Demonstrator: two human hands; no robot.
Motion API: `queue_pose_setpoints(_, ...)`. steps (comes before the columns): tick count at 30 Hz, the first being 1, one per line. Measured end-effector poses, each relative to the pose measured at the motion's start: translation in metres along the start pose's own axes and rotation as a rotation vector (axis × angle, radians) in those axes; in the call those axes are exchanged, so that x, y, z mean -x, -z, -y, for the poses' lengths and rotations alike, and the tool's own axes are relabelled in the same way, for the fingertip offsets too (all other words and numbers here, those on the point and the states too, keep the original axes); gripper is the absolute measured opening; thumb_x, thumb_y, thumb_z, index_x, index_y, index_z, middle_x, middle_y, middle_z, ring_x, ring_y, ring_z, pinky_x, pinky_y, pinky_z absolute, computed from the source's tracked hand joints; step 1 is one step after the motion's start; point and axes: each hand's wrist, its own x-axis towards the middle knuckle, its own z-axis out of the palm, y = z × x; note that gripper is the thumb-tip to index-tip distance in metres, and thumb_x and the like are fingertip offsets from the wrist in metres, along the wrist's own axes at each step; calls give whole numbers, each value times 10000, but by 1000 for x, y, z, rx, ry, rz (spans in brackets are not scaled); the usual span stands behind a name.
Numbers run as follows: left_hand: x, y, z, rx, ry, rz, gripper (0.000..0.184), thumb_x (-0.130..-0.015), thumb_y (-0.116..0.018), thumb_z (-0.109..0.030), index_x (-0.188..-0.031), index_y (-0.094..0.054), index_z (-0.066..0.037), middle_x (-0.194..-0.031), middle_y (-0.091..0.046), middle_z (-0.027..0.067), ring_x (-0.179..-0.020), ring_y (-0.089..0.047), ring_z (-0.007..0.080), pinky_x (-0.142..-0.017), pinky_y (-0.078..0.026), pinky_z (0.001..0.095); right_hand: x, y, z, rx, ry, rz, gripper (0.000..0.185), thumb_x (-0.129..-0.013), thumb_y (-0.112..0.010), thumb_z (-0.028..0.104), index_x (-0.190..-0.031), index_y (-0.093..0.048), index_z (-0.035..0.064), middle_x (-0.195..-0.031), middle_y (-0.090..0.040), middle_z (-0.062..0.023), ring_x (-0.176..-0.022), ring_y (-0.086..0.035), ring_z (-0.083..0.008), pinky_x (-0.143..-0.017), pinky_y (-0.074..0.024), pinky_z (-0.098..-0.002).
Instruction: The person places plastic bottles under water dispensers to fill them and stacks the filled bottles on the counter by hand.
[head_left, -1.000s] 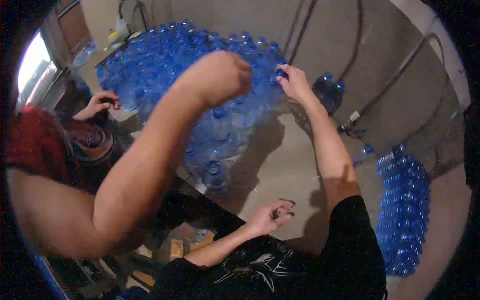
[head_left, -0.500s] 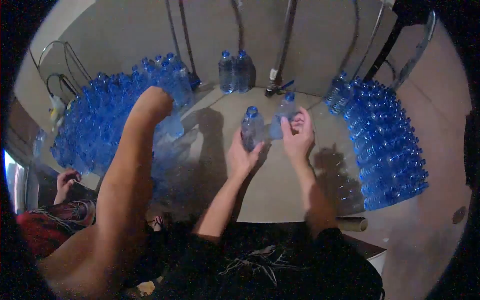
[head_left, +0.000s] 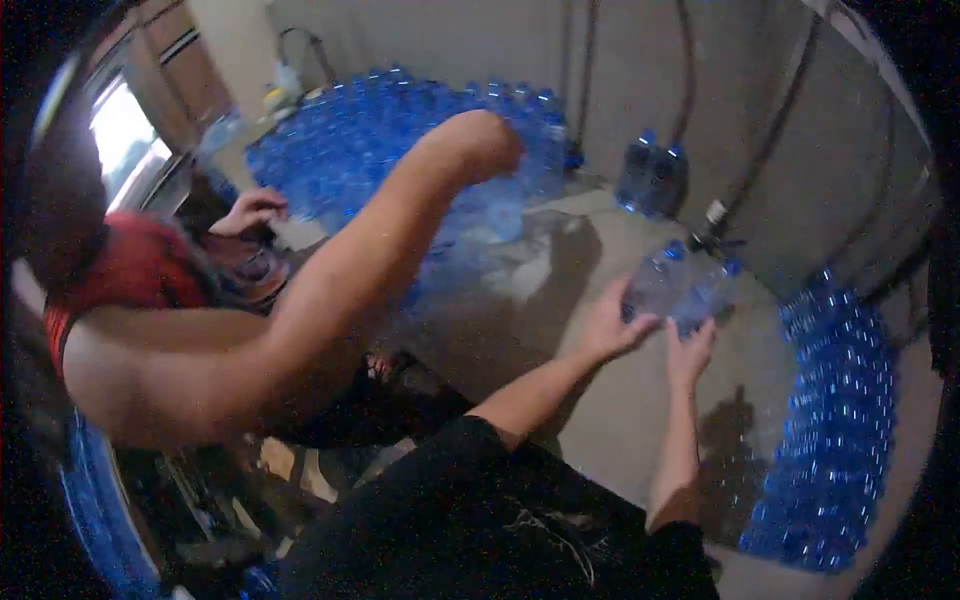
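My left hand (head_left: 612, 325) is closed around a clear plastic bottle (head_left: 655, 284) with a blue top, held above the table. Just to its right, my right hand (head_left: 692, 352) grips a second plastic bottle (head_left: 713, 290) from below. The two bottles are side by side and look to be touching or nearly so, though motion blurs them. Beyond them, a pair of bottles (head_left: 650, 178) stands upright against the wall.
Many blue-topped bottles (head_left: 350, 140) crowd the left side. Packed rows of bottles (head_left: 835, 420) line the right. A co-worker's arm (head_left: 370, 250) reaches across from the left. Hoses hang along the wall, near a white-ended pipe fitting (head_left: 714, 212).
The view has swung left and tilted, showing more of the co-worker and a bright window. My hands have drawn together, bringing the two bottles close.
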Motion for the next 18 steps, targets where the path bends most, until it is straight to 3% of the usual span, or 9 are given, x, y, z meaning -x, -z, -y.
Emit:
queue_pose_setpoints(3,1,3,-1,-16,25,30,773,-810,-791,-334,-1420,-424,-33,-1302,-572,241,-1121,-623,408,-953,-507,465,2,1,6,-80,37,-36,786,-786,-834,185,-1396,-414,-75,-1295,-556,-262,-1173,-603,-342,-983,-495,-398)
queue_pose_setpoints(6,4,-5,9,-24,26,22,779,-813,-786,-355,-1425,-418,-46,-1307,-568,241,-1105,-626,423,-941,-513,472,1,0,-9,79,44,-44,835,-786,-834,187,-1429,-372,-79,-1332,-521,-268,-1194,-593,-333,-996,-495,-390)
queue_pose_setpoints(10,4,-8,9,9,61,7,773,-795,-798,-391,-1399,-458,-52,-1293,-587,226,-1063,-651,410,-915,-524,474,-5,-8,-32,38,111,17,816,-816,-812,135,-1445,-338,-79,-1358,-520,-236,-1168,-608,-306,-993,-500,-392)
queue_pose_setpoints(13,-2,-10,15,94,192,188,760,-770,-817,-408,-1356,-507,-36,-1272,-604,218,-1039,-664,393,-909,-525,472,-5,3,-48,46,83,15,781,-807,-816,124,-1421,-372,-67,-1326,-557,-210,-1173,-602,-285,-1001,-489,-392)
queue_pose_setpoints(15,1,-15,15,38,113,26,747,-757,-828,-413,-1326,-538,-25,-1256,-613,219,-1058,-655,389,-917,-522,473,-1,1,-34,140,67,-9,726,-812,-808,119,-1399,-411,-37,-1287,-585,-174,-1164,-595,-251,-1006,-478,-380)
queue_pose_setpoints(17,-1,-21,21,51,60,-34,757,-756,-832,-412,-1324,-529,-13,-1248,-611,228,-1086,-637,394,-913,-523,466,0,1,-15,112,73,-56,738,-786,-831,178,-1373,-434,-29,-1253,-596,-189,-1116,-621,-270,-954,-506,-380)
queue_pose_setpoints(18,-1,-21,22,28,15,-47,753,-759,-830,-412,-1323,-529,-15,-1243,-612,227,-1095,-633,396,-909,-524,463,2,1,-13,271,109,-84,752,-772,-840,195,-1365,-437,-30,-1240,-599,-200,-1103,-630,-285,-931,-518,-382)
